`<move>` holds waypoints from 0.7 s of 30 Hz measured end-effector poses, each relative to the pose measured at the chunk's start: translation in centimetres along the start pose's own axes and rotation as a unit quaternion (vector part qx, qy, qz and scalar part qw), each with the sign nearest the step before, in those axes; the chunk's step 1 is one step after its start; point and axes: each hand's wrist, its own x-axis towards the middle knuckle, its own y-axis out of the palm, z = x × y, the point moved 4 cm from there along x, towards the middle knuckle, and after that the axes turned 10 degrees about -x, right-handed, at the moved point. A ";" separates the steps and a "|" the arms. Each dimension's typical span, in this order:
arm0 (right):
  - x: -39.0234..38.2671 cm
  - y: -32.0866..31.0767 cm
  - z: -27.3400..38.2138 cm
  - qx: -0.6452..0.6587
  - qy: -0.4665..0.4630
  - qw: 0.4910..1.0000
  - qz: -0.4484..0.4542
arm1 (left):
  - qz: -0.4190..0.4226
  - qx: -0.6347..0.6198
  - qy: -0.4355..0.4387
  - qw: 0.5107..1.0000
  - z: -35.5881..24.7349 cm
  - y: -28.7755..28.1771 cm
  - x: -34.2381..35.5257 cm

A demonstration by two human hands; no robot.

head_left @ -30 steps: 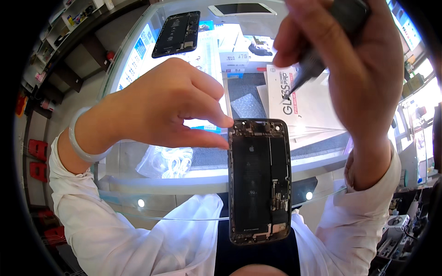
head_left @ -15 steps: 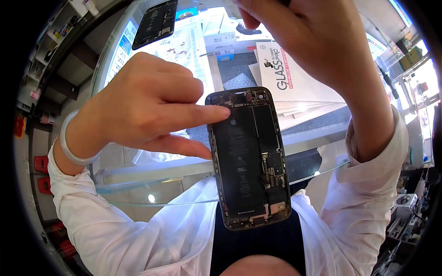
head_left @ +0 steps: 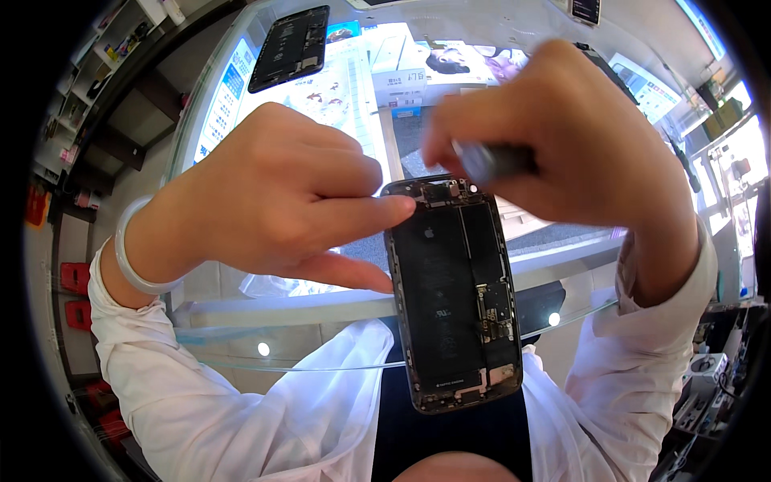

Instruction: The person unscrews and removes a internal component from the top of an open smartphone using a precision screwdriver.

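An opened smartphone (head_left: 446,301) faces up in front of me, its screen off and its black battery and circuit parts bare. My left hand (head_left: 265,193) grips it: the index fingertip presses on its top left part, and the thumb lies against its left edge. Over the phone's top right corner is my right hand (head_left: 562,136), smeared by motion. Its fingers are wrapped round a short dark grey tool (head_left: 490,161), too blurred to name more exactly; whether it touches the phone I cannot tell.
Another opened phone housing (head_left: 289,50) lies at the far left of the glass counter (head_left: 233,312). White boxes (head_left: 393,68) and printed sheets show beyond my hands. Red stools (head_left: 76,277) stand at the left, and a device with cables (head_left: 707,368) sits at the right.
My right hand has come down and nearer with the grey tool, from the upper edge to the phone's top. Phone and left hand appear slightly lower and further right in view.
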 end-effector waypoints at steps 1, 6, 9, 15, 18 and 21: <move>-0.3 -0.2 0.5 0.018 -0.032 0.999 -0.039 | 0.003 0.003 0.002 1.000 -0.1 0.0 0.0; -1.3 0.7 1.7 0.060 -0.018 0.997 0.047 | -0.021 0.018 0.026 0.999 -0.3 0.2 0.1; -1.3 0.9 2.0 0.042 0.012 0.996 0.074 | -0.032 0.016 0.022 0.999 -0.3 0.4 0.0; -1.3 1.1 2.2 0.018 0.040 0.996 0.083 | -0.034 0.008 0.019 0.999 -0.2 0.5 -0.3; -1.2 1.3 2.3 0.016 0.023 0.998 0.065 | -0.043 0.006 0.021 0.999 0.0 0.6 -0.4; -1.3 1.4 2.5 0.015 0.009 0.998 0.058 | -0.048 0.004 0.019 0.999 0.0 0.7 -0.4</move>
